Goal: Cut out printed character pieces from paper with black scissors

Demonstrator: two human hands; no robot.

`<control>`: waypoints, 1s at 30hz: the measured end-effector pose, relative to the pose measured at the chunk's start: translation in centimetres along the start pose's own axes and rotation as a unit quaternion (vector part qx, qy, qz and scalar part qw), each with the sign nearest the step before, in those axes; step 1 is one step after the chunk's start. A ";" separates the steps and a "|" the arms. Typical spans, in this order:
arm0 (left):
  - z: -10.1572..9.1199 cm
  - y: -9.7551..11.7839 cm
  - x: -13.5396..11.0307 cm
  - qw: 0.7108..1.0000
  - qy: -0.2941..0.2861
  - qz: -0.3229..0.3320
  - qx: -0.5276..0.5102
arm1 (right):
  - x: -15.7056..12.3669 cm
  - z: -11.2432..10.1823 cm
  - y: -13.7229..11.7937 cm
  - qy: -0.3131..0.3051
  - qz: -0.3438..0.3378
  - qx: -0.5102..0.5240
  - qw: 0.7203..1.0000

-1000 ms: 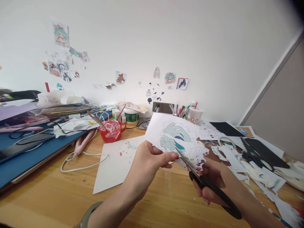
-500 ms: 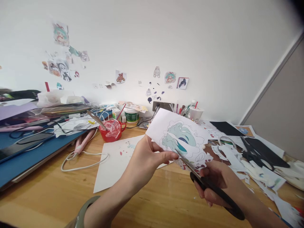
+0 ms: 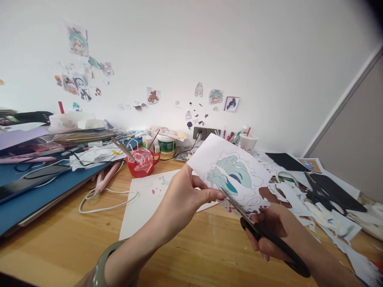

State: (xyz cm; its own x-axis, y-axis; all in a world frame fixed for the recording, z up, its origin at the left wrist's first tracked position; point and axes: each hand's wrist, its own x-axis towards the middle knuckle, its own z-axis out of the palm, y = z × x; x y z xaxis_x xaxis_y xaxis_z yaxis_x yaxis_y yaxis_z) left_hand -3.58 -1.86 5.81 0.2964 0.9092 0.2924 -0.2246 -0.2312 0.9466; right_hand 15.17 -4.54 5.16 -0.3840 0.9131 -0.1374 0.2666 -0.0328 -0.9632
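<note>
A white paper sheet (image 3: 206, 153) printed with teal hair shapes is held up over the desk by my left hand (image 3: 191, 191), thumb on top and fingers beneath. My right hand (image 3: 269, 231) is closed around the black handles of a pair of scissors (image 3: 278, 247). Their blades lie at the sheet's lower edge, the tip just right of my left thumb and close to the teal shape. Small dark red printed shapes show along the paper's lower part beside the blades. How far apart the blades are is hard to see.
Below my left hand lies a white sheet (image 3: 140, 199) with small stickers. A red mug (image 3: 140, 163) and a tub (image 3: 166, 144) stand behind. Paper scraps (image 3: 296, 199) and another pair of black scissors (image 3: 320, 193) lie right. A pink cabled device (image 3: 104, 179) sits left, beside a blue board (image 3: 38, 203).
The paper has tilted and turned slightly, shifting a little to the right in view. Both hands keep their grips, and the scissors stay almost in place at its lower edge.
</note>
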 end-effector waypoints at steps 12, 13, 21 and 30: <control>-0.3 0.0 0.2 0.999 -0.036 -0.005 0.038 | -0.1 -0.2 1.0 0.032 -0.023 -0.037 0.999; -0.4 -0.1 0.2 0.999 -0.039 -0.004 0.037 | -0.1 -0.2 0.9 0.033 -0.018 -0.041 0.998; -0.5 -0.3 0.3 0.999 -0.045 0.002 0.015 | -0.1 -0.2 0.4 0.026 -0.021 -0.041 0.999; -0.4 -0.4 0.2 1.000 0.020 -0.017 0.017 | 0.1 -0.4 0.8 0.014 -0.051 -0.029 0.998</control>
State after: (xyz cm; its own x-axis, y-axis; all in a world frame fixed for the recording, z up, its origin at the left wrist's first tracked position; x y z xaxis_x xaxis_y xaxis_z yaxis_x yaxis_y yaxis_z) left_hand -3.87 -1.48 5.46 0.2660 0.9297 0.2548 -0.1835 -0.2107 0.9602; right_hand 15.67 -4.33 4.41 -0.3862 0.9219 -0.0320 0.2786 0.0836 -0.9568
